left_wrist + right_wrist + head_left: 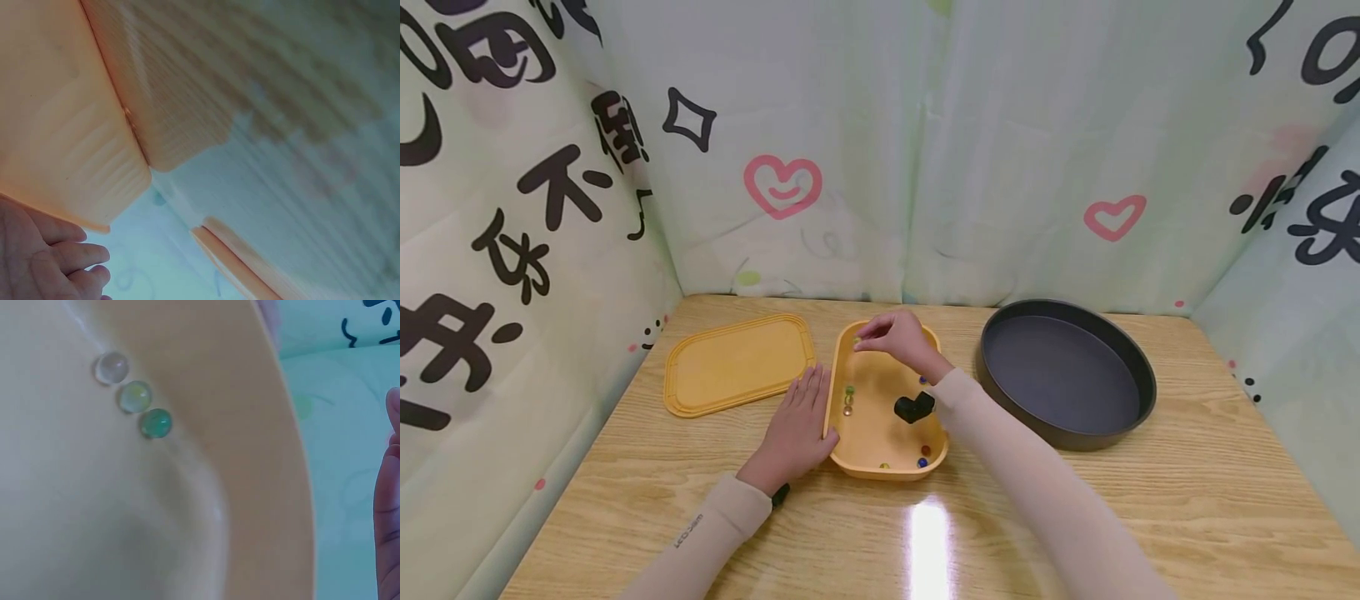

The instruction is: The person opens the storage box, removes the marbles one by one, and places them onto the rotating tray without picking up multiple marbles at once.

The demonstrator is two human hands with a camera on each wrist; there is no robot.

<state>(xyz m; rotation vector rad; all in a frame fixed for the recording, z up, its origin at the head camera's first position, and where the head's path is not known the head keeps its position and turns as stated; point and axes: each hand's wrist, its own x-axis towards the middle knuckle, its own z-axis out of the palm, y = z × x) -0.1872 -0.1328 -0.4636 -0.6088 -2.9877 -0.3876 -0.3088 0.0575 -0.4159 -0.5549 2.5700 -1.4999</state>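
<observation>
A yellow plastic bin stands on the table with several glass marbles on its floor. Along its left wall, a green marble, a pale yellow-green marble and a clear marble lie in a row. My right hand is over the bin's far end, thumb and fingertips together, pinching a small yellowish marble. My left hand rests against the bin's left side with straight fingers, its thumb at the rim. A blue marble and a reddish marble lie in the near right corner.
Left of the bin, a flat yellow lid lies on the wooden table. To the right stands a round dark pan. A printed curtain hangs behind and at both sides.
</observation>
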